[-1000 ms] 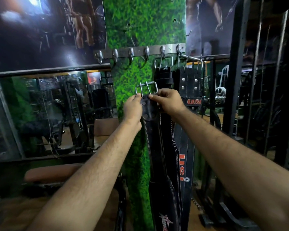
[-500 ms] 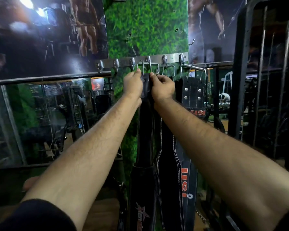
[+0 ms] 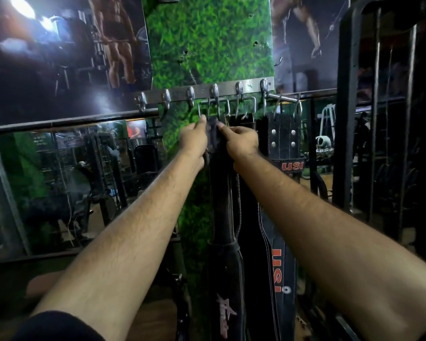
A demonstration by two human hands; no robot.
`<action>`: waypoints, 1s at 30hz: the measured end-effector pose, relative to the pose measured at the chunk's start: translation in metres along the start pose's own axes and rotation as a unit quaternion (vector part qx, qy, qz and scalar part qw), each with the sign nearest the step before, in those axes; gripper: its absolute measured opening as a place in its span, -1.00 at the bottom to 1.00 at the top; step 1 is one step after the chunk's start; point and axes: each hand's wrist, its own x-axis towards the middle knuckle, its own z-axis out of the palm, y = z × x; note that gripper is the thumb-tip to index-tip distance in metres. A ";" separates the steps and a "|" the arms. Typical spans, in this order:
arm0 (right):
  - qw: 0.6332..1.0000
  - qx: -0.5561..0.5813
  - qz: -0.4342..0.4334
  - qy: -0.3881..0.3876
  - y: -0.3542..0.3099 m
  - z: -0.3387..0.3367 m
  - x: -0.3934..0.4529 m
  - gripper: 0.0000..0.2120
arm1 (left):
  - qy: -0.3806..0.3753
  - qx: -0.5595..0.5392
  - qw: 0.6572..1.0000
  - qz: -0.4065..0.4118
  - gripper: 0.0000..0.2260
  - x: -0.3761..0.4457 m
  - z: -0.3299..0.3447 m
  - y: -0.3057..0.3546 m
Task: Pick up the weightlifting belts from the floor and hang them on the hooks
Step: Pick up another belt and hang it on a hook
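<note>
A black weightlifting belt (image 3: 221, 217) hangs down the green wall panel, its metal buckle (image 3: 213, 107) caught on the fourth hook (image 3: 215, 92) of a steel hook rail (image 3: 202, 92). My left hand (image 3: 193, 139) pinches the belt's top from the left and my right hand (image 3: 241, 140) pinches it from the right, just below the buckle. Two more black belts hang to the right: a plain one (image 3: 249, 242) and one marked USI (image 3: 282, 141).
Three hooks at the rail's left end (image 3: 165, 98) carry nothing. A mirror (image 3: 59, 183) fills the wall at left, with posters above. A black steel rack (image 3: 347, 119) stands close on the right. A padded bench (image 3: 42, 284) sits low at left.
Both hands lifted the belt from chest height up to the rail and its buckle went over a hook. The hands have since dropped slightly below the buckle.
</note>
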 end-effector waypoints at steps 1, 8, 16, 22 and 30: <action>1.000 -0.013 -0.004 -0.015 0.006 -0.005 -0.003 -0.46 | -0.013 0.005 1.000 0.012 -0.78 -0.003 -0.003 -0.006; 0.981 0.021 -0.006 -0.193 0.042 -0.049 -0.049 -0.79 | -0.073 0.015 0.997 0.032 -0.88 -0.033 -0.016 -0.044; 0.962 -0.131 -0.050 -0.234 0.083 -0.088 -0.077 -0.55 | -0.118 0.011 0.993 -0.004 -0.91 -0.080 -0.040 -0.116; 0.935 -0.214 -0.002 -0.284 0.140 -0.111 -0.104 -0.56 | -0.124 0.078 0.986 -0.075 -0.90 -0.118 -0.075 -0.182; 0.964 -0.125 0.027 -0.233 0.193 -0.125 -0.155 -0.68 | -0.092 0.005 0.989 -0.118 -0.80 -0.164 -0.083 -0.224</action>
